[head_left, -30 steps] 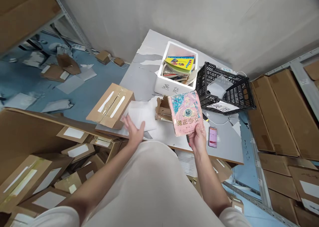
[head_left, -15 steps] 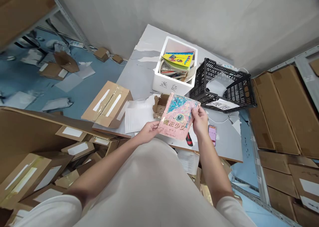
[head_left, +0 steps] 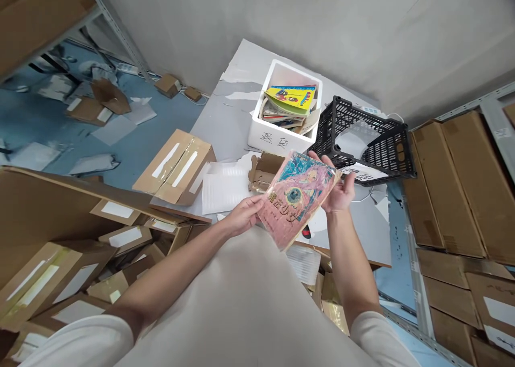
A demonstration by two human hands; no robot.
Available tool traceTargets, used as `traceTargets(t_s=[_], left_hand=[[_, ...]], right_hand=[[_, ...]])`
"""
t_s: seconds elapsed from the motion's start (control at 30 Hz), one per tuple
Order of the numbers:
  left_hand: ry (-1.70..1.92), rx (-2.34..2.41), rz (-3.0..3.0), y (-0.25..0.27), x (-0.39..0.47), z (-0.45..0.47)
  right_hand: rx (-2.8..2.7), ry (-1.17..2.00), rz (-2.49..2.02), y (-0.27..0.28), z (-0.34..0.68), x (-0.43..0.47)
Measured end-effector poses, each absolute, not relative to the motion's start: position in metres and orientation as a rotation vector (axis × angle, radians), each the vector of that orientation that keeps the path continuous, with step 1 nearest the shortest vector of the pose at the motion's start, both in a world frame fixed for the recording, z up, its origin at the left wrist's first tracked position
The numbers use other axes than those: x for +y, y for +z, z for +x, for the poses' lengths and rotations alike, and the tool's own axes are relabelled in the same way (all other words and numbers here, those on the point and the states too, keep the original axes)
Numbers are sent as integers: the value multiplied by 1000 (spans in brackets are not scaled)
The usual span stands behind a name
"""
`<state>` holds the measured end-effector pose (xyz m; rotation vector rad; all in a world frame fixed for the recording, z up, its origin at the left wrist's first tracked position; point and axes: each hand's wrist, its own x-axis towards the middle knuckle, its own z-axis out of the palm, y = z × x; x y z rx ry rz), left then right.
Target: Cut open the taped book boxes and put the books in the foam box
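Note:
A pink and blue book (head_left: 295, 195) with a cartoon girl and a large eye on its cover is held tilted above the front edge of the table. My left hand (head_left: 247, 214) pinches its left edge. My right hand (head_left: 338, 192) supports the right edge from behind, with the thumb raised off the cover and some fingers hidden by the book. Just behind the book lies an open cardboard box (head_left: 257, 181). A red and black tool (head_left: 306, 232) shows partly beneath the book; its kind is unclear.
On the table (head_left: 217, 115) stand a white foam box (head_left: 261, 140) with several books, a black plastic crate (head_left: 374, 141) and a taped carton (head_left: 169, 168). White foam sheeting (head_left: 225, 187) lies between. Cartons fill the lower left, and a shelf of boxes (head_left: 454, 179) stands right.
The book has turned clockwise and shifted slightly right and closer to my body. My right hand has moved from gripping the cover's edge to underneath it, thumb now lifted.

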<state>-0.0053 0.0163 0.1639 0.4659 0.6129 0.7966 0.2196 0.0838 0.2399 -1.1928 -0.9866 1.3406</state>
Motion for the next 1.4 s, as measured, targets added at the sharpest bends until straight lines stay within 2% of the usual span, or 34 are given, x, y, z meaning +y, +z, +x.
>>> traceTargets(t_s=[0.13,0.33,0.53,0.73,0.93,1.1,1.23,1.4], left_hand=[[633,483,479,175,16,2],[645,397,511,173,15,-13],[759,758,699,155,10,-18],[852,778,723,161,9,-10],[862,711,549,157,6,-8],[645,488,347,165,5,-1],[475,441,339,169,7,4],[616,533,377,163,15,-10]], right_hand=[[-992,1563,-1121,242,206,87],[-1005,1395,-1259,231,224,92],[-946,1268,-1356,229,236,89],[-957,1209,-1413,225,241,86],[-1007,1284,-1262,235,242,77],[-1092,1172,-1172,245,225,82],[-1086,1422,-1210,245,219,89],[-1089,1393,-1313,247,231,93]])
